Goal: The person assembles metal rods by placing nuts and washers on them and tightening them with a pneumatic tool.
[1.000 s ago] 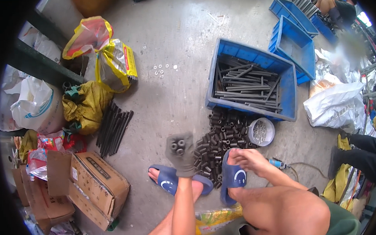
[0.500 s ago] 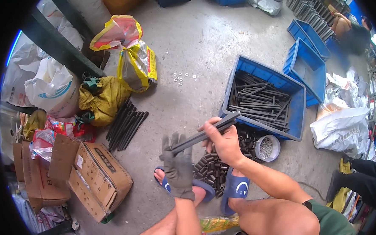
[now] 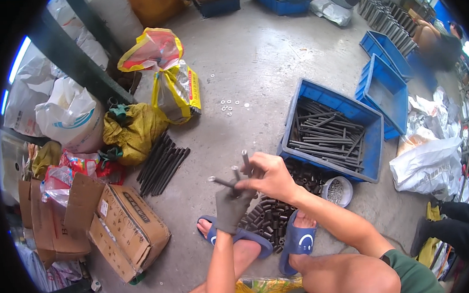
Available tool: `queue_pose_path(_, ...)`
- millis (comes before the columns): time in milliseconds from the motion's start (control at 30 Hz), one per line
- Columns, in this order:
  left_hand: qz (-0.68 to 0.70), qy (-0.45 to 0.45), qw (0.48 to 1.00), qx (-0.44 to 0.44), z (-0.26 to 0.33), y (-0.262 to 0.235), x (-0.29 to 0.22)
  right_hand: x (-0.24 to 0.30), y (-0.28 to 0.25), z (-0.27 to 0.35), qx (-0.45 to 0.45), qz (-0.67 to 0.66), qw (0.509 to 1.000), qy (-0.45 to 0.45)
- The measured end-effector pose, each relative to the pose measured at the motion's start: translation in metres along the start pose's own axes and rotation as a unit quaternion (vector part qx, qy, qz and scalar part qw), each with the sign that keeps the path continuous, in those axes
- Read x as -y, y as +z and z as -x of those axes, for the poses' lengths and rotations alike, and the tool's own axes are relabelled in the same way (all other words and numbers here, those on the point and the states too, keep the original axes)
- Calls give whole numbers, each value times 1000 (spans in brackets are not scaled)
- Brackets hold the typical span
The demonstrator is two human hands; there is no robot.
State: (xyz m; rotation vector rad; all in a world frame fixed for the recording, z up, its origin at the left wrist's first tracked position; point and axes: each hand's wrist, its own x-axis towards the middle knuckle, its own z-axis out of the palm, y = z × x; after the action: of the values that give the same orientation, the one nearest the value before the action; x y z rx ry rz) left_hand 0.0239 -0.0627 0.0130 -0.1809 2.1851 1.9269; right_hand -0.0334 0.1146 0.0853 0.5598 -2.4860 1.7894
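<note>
My left hand (image 3: 231, 209), in a grey glove, is closed on dark metal rods (image 3: 223, 182) whose bright ends stick out at different angles. Right beside it, my bare right hand (image 3: 272, 177) pinches another dark rod (image 3: 246, 158) that points upward. The hands nearly touch, so the lower parts of the rods are hidden. Below them a pile of short black tubes (image 3: 272, 213) lies on the floor between my feet. A white tub (image 3: 348, 192) of small metal pieces stands by the pile. Beyond it is a blue crate (image 3: 376, 139) with many dark rods inside.
On the left floor lies a row of dark rods (image 3: 163, 166), near a cardboard box (image 3: 130, 226) and yellow sacks (image 3: 133, 133). Small washers (image 3: 227, 107) are scattered ahead. More blue crates (image 3: 382, 88) and white bags (image 3: 426, 160) stand right. A person (image 3: 436, 40) sits at far right.
The rods have swung from lying slanted across both hands to standing with their ends up and fanned apart. My right hand has come in and down to my left hand, whose fingers have closed.
</note>
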Motion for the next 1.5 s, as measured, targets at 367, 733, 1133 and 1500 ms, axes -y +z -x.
queue_pose_path(367, 106, 37, 963, -244, 1, -3, -14, -72, 10, 21, -65, 98, 993, -25)
queue_pose_path(733, 3, 137, 981, -139, -25, -5, -21, -44, 2, 12, -15, 106, 993, -49)
queue_pose_path(1133, -116, 131, 984, -36, -11, 0, -71, -45, 5, -8, 73, 158, 984, -37)
queue_pose_path(1500, -36, 143, 985, -90, -16, -8, -33, -31, 7, -1, 10, 160, 982, -99)
